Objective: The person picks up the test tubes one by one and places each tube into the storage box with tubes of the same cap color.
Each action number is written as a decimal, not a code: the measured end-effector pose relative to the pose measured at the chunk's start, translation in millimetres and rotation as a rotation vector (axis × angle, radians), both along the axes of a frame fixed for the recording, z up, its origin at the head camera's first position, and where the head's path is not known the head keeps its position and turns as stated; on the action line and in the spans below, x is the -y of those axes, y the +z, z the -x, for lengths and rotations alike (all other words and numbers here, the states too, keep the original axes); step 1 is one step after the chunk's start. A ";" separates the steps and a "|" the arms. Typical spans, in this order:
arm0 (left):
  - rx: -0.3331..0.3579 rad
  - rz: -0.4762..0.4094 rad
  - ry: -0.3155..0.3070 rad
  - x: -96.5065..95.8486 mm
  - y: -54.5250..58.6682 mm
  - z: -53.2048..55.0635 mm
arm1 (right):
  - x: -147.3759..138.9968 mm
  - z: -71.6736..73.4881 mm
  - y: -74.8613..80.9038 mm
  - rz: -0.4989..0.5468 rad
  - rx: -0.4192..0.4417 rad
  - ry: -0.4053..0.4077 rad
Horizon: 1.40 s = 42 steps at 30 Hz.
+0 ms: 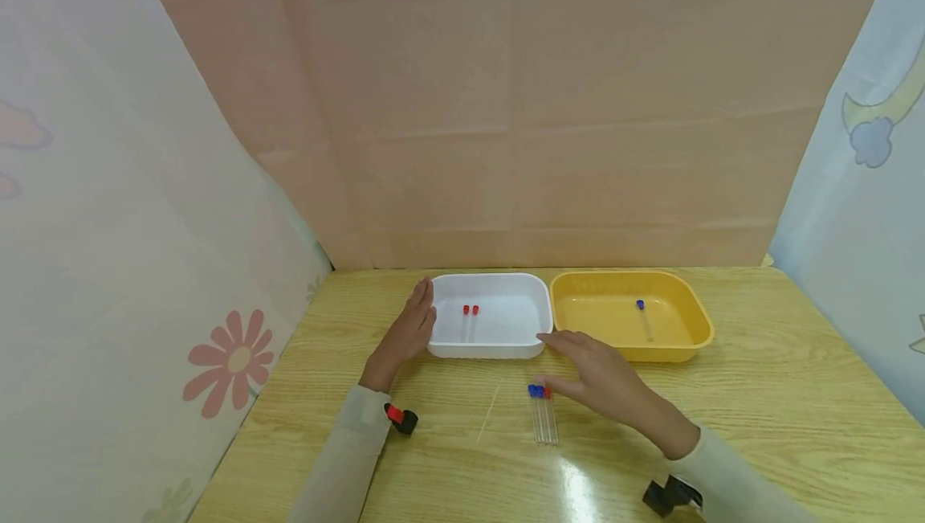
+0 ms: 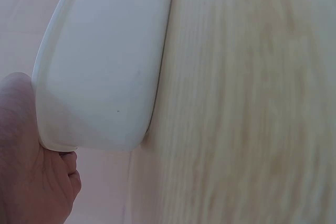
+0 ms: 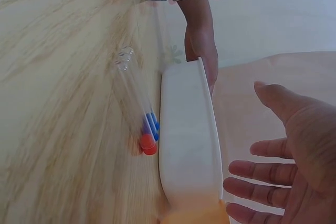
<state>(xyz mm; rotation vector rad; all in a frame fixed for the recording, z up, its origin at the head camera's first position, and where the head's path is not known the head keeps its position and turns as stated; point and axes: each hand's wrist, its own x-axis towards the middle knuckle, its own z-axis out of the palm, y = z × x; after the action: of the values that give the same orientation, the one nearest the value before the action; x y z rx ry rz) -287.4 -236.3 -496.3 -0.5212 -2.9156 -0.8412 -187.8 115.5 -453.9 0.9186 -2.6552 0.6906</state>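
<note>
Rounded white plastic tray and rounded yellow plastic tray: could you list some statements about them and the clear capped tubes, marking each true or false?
1. The white tray holds two red-capped tubes. True.
2. The yellow tray holds three tubes. False: it holds one tube, with a blue cap.
3. In the head view, the white tray stands left of the yellow tray. True.
4. The loose tubes on the wood-grain table all have blue caps. False: a red cap shows among them.
</note>
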 end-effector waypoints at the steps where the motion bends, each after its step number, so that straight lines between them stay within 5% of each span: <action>1: -0.003 -0.002 0.001 0.1 -0.2 -0.2 | -0.5 -0.3 -0.8 -0.002 -0.003 -0.002; 42: 0.009 -0.038 0.008 -0.1 1.6 -1.4 | -17.3 -23.0 -16.6 -0.051 -0.022 -0.023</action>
<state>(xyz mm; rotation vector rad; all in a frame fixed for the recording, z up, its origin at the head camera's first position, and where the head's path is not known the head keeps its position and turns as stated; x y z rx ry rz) -286.0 -236.2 -494.7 -0.5045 -2.9009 -0.8987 -164.8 132.9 -470.5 0.9025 -2.6707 0.6072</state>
